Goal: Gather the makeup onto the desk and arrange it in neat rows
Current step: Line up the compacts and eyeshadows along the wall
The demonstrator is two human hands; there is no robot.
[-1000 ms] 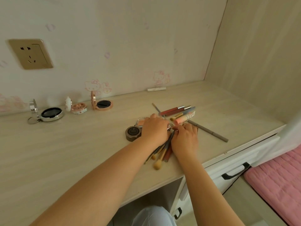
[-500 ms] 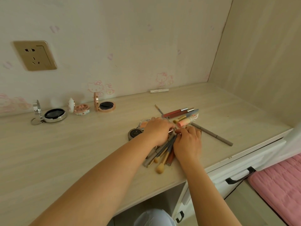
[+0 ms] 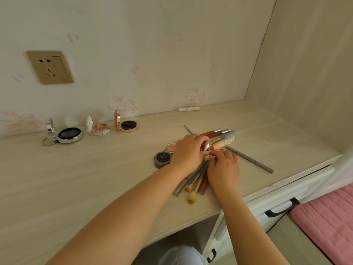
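Observation:
A heap of makeup lies mid-desk [image 3: 95,178]: brushes [image 3: 193,185], lip glosses [image 3: 214,133], a pink tube [image 3: 222,144], a blush palette [image 3: 170,147], a dark round jar [image 3: 162,159] and a grey pencil [image 3: 252,160]. My left hand [image 3: 188,153] grips a small shiny rose-gold compact [image 3: 206,146] above the heap. My right hand [image 3: 223,169] sits beside it with fingertips pinching at the compact's lower edge. Three open compacts stand along the wall: silver [image 3: 65,135], floral [image 3: 98,128], rose-gold [image 3: 127,125].
A white stick [image 3: 189,109] lies against the back wall. A wall socket [image 3: 50,66] is at upper left. A side panel closes the desk on the right. Drawers with black handles [image 3: 282,208] sit below the front edge, beside a pink mat [image 3: 328,224].
The shiny rose-gold compact has come up out of the heap in my left hand. My right hand's fingers have shifted up to its lower edge. The view moved slightly closer.

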